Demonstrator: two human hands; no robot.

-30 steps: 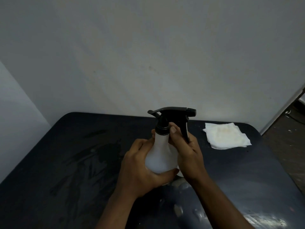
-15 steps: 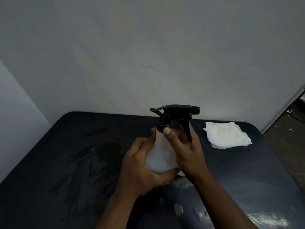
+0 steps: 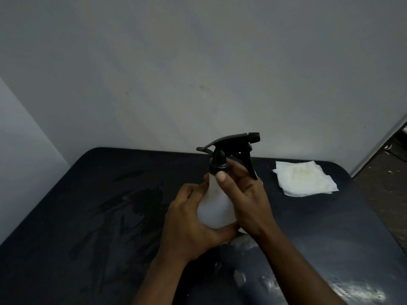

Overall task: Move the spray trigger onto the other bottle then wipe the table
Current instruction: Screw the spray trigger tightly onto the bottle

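Left hand (image 3: 189,225) wrapped round bottle (image 3: 214,208). Right hand (image 3: 246,194) pinching trigger (image 3: 231,150) collar on top. Cloth (image 3: 305,178) beyond right hand, apart.

Counted on the dark table (image 3: 88,216): five things.
One white bottle (image 3: 214,208), one black spray trigger (image 3: 231,148), one folded white cloth (image 3: 305,180), and two hands: left hand (image 3: 189,221), right hand (image 3: 248,199).

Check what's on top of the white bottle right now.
The black spray trigger sits on the white bottle, its collar at the neck. Left hand cups the body; right hand wraps the neck. Whether the collar is fully threaded is hidden by the fingers.
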